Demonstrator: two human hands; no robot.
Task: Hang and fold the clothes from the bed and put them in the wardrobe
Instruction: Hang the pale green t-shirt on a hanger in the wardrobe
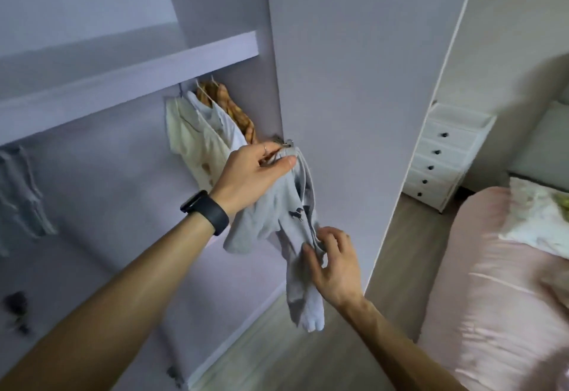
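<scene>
One grey garment [286, 212] | left hand [255, 175] grips top | right hand [335, 264] pinches fabric | three hung shirts [203, 132]

The wardrobe [338, 67] is pale lilac all over. In front of it, the garment [277, 215] is light grey, printed with small dark dog shapes. Inside the wardrobe hang a cream shirt [189, 138], a pale blue shirt [223, 124] and a mustard-and-brown checked shirt [238, 112]. The watch strap [205, 212] before it is black. Right of the wardrobe, the drawers [446, 156] are white with black knobs, and the bedcover [492, 298] is pink.
</scene>
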